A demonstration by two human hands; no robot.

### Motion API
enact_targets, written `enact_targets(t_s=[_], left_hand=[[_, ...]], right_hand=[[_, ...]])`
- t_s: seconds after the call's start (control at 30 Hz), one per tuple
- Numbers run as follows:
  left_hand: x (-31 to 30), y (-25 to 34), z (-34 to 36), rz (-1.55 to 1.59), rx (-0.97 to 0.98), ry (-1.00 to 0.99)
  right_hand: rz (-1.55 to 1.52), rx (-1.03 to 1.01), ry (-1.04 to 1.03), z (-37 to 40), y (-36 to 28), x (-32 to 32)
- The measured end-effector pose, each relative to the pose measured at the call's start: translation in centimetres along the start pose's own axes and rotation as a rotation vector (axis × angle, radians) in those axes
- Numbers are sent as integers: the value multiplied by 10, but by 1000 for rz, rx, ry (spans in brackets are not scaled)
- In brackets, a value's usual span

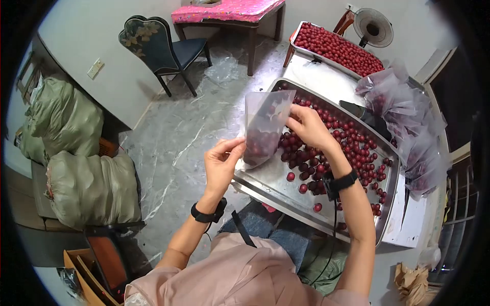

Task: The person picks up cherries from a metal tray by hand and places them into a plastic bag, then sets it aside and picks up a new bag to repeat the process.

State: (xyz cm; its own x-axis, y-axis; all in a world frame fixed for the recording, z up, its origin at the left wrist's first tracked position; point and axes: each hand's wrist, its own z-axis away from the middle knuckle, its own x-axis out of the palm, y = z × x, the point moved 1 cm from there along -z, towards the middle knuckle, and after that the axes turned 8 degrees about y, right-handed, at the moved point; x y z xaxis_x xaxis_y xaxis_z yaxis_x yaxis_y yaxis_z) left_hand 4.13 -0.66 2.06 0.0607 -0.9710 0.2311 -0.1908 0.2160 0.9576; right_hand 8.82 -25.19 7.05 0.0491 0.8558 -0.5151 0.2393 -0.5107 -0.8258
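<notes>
Currently, a translucent bag [266, 120] is being held upright over the near-left part of a metal tray [263, 181]; judged from the grip, it is being steadied and spread at its edges. Its left edge is being pinched between thumb and fingers by the left hand [222, 160], while its upper right side is being gripped by the right hand [310, 127]. By judgement, a light, even pull from both hands is being called for, so that the thin film is not being creased or tipped.

Appearance: the film is being seen as pale, faintly purple and slightly wrinkled. Dark red round shapes are being shown through its lower part, apparently contents; whether the mouth is being kept fully open cannot be told.

Surroundings: loose round red fruits [357, 148] are being held in the tray, which is being supported by a white table [406, 227]. Filled bags [421, 148] are being noted beside it.
</notes>
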Motion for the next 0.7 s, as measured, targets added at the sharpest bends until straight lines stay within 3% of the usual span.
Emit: enact_targets(t_s=[0.17,0.37,0.6,0.7], left_hand=[[-2,1,-7,-17,-29,24],[-4,0,-7,-44,62,32],[-12,-7,-6,-90,34,83],[-15,-9,-10,-84,6,86]], right_hand=[[30,50,4,-3,7,-4],[109,-31,13,2,1,-5],[205,-77,102,5,-3,4],[172,-43,-3,2,-5,2]])
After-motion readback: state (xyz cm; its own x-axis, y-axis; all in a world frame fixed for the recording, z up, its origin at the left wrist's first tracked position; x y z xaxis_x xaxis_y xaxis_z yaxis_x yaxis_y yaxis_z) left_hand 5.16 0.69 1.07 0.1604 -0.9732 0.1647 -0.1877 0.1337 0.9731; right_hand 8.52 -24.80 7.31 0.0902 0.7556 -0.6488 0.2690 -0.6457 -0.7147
